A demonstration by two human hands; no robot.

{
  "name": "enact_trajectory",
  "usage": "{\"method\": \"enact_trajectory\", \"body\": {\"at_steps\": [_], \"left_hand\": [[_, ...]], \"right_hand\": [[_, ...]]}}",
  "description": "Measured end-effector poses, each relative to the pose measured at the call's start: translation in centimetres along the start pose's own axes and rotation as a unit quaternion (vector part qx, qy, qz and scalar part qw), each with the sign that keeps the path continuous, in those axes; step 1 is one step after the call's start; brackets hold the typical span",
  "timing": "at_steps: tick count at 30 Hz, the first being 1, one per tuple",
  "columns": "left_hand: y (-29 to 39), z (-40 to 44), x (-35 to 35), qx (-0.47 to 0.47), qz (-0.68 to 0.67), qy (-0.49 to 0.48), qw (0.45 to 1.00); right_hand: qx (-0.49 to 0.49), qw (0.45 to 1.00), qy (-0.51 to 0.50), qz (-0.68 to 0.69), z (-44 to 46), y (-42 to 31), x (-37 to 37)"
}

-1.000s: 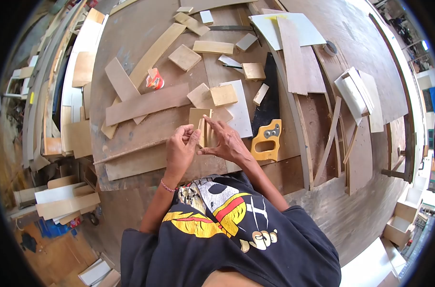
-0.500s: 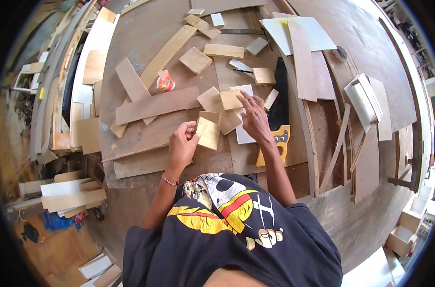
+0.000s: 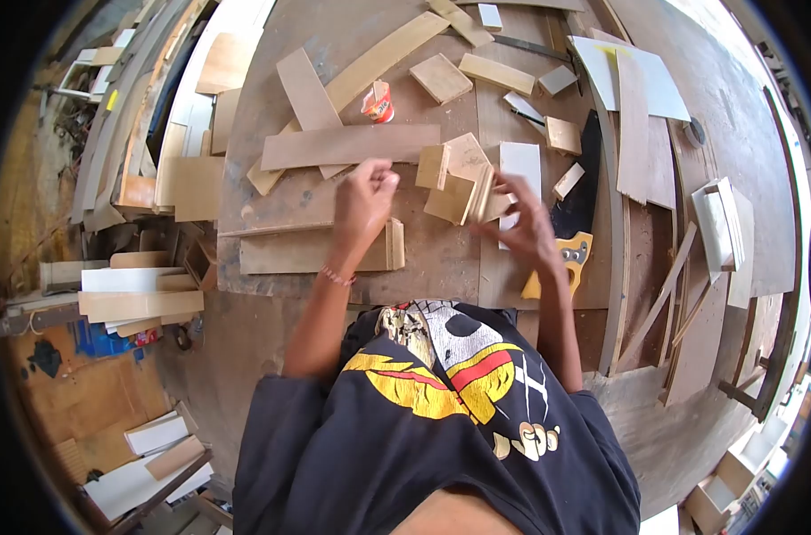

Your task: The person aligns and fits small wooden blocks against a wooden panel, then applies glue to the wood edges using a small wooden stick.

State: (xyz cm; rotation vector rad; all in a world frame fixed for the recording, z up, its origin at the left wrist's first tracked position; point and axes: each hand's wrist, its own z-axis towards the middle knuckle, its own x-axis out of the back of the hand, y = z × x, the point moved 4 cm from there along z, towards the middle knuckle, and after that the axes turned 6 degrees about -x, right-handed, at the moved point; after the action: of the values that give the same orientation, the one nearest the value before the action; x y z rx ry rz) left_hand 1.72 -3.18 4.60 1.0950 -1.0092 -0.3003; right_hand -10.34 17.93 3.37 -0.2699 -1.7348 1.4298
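My left hand, slightly blurred, hovers over the near side of the bench with its fingers curled in and nothing visible in them. Between the thumb and fingers of my right hand a small wooden board stands on edge, blurred by motion. Just left of it are a small upright wood block and a flat square wood piece, close together; whether they are joined I cannot tell. Behind them lies another wood offcut. A white strip is partly hidden by my right hand.
A handsaw with a yellow handle lies right of my right hand. Long planks cross at the left, near a red-and-white cup. Several wood offcuts lie farther back. White panels rest at the right.
My left hand has let go of the small wood block and drawn back from it. My right hand has closed on a small board. The view has shifted, moving the bench within it.
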Motion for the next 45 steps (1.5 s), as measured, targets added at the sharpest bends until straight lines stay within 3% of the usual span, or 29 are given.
{"method": "enact_trajectory", "body": {"at_steps": [2,4,7,13,17,22,31,33,35,37,41,45], "left_hand": [[0.2,-2.1,2.1,0.008,-0.008,-0.005,1.000],[-0.5,-4.5,3.1,0.128,0.014,-0.093,0.987],[-3.6,-6.9,2.6,0.114,0.021,-0.142,0.983],[-5.0,-8.3,0.5,0.160,-0.184,-0.145,0.959],[-5.8,-8.4,-0.1,0.124,-0.170,-0.148,0.966],[-6.0,-8.5,-0.6,0.029,-0.044,-0.108,0.993],[-6.2,-8.4,-0.5,0.073,-0.082,-0.090,0.990],[-7.1,-8.8,-0.7,0.064,-0.081,-0.075,0.992],[-6.9,-8.7,-0.6,-0.009,-0.038,-0.072,0.997],[-8.1,-9.1,-0.7,0.045,-0.096,-0.073,0.992],[-8.3,-10.2,1.7,0.155,-0.186,-0.075,0.967],[-9.5,-11.0,2.9,0.086,-0.139,-0.067,0.984]], "right_hand": [[0.025,0.994,-0.070,0.076,-1.7,-1.3,-3.3],[0.069,0.989,-0.116,0.067,-2.3,-1.4,-6.8],[0.077,0.987,-0.134,0.043,-2.6,-0.1,-10.4],[0.047,0.984,-0.154,0.070,-2.5,0.8,-13.1],[0.057,0.986,-0.149,0.053,-2.5,0.9,-13.6],[0.067,0.987,-0.144,0.019,-2.6,0.8,-13.8],[-0.011,0.983,-0.174,0.055,-2.2,1.0,-14.1],[-0.006,0.987,-0.156,0.044,-2.3,0.9,-14.1],[-0.009,0.986,-0.161,0.036,-2.2,0.5,-14.0],[-0.065,0.981,-0.168,0.077,-2.4,0.6,-14.0],[-0.046,0.989,-0.138,0.030,-3.5,-0.3,-13.3],[-0.098,0.988,-0.092,0.076,-5.5,-1.2,-12.4]]}}
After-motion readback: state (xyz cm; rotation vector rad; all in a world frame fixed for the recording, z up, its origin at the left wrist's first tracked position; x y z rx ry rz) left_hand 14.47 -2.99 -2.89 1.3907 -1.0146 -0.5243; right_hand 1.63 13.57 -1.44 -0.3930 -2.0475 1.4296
